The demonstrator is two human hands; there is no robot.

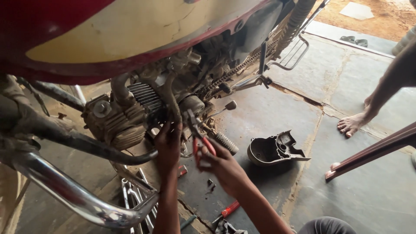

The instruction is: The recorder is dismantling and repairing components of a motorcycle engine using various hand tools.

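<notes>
Glossy chrome exhaust pipe (65, 190), red-plastic-handled pliers (201, 141)

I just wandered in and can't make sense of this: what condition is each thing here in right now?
Pliers: red-handled, held by the right hand, nose at the engine.
Left hand: pressed against the engine.
Engine cover: off, lying on the floor.
Drive chain: exposed.
Screwdriver: lying unused on the floor.
</notes>
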